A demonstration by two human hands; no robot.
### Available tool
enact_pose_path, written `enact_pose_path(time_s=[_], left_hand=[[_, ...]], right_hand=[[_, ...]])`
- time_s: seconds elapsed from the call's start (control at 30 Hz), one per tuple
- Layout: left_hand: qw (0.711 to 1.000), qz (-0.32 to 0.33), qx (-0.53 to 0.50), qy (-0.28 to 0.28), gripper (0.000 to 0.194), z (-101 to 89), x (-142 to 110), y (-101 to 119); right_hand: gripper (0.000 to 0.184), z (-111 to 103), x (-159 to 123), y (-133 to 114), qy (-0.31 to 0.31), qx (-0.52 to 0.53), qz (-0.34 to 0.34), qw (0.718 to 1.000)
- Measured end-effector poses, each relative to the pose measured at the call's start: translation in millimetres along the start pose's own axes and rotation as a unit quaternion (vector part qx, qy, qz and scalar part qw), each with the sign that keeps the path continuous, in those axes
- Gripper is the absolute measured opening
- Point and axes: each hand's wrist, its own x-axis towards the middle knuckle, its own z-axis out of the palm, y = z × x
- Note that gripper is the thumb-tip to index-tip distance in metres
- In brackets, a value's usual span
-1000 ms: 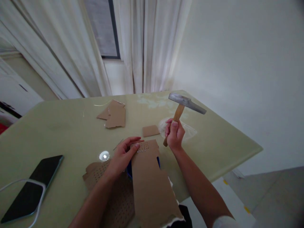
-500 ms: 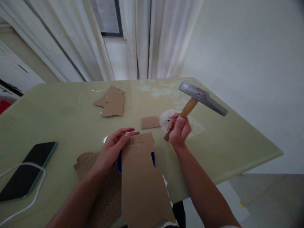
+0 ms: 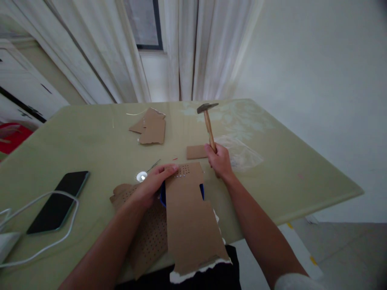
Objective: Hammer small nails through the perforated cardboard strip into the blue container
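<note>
The right hand [image 3: 220, 161] is closed round the wooden handle of a hammer [image 3: 208, 125], its head raised toward twelve o'clock. The left hand [image 3: 152, 183] lies at the far left corner of a cardboard strip [image 3: 187, 221], fingers drawn together beside a small grid of holes [image 3: 184, 170]; whether they pinch anything, I cannot tell. The strip runs from the hands toward six o'clock, over something blue [image 3: 163, 195], and ends in a torn white edge.

As for progress, the grid has several rows, the nearest dotted with pale spots, while the strip's long near part shows no holes. By contrast, the perforated cardboard [image 3: 151, 233] at seven o'clock is widely pierced, so I judge this strip to be only a little way along.

A small cardboard piece [image 3: 196, 152] lies just beyond the strip, near one o'clock, and a clear plastic bag [image 3: 244, 155] at two. Scraps [image 3: 154, 129] sit at eleven, a bright round object [image 3: 141, 176] at ten, a phone [image 3: 60, 201] at nine. The table's [image 3: 287, 177] near edge passes under the strip; toward three o'clock its wide surface gives the hammer arm the most sideways room.
</note>
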Motion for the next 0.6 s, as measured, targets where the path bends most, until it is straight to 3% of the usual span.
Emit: enact_pose_path(time_s=[0.13,0.33,0.43,0.6], left_hand=[[0.999,-0.041,-0.002,-0.016,0.049,0.7,0.3,-3.5],[0.999,-0.037,-0.028,0.025,0.050,2.0,0.5,-6.7],[0.999,-0.042,-0.011,-0.018,0.052,0.3,0.4,-7.4],[0.997,-0.044,0.000,-0.057,0.052,-1.3,0.3,-9.4]], right_hand=[[0.056,4.4,-0.4,3.3,0.011,0.033,-0.001,0.999],[0.068,3.1,1.6,3.0,0.082,0.196,-0.040,0.976],[0.072,2.8,3.2,-2.3,0.090,0.251,-0.057,0.962],[0.071,4.7,4.9,-0.9,0.084,0.244,-0.035,0.966]])
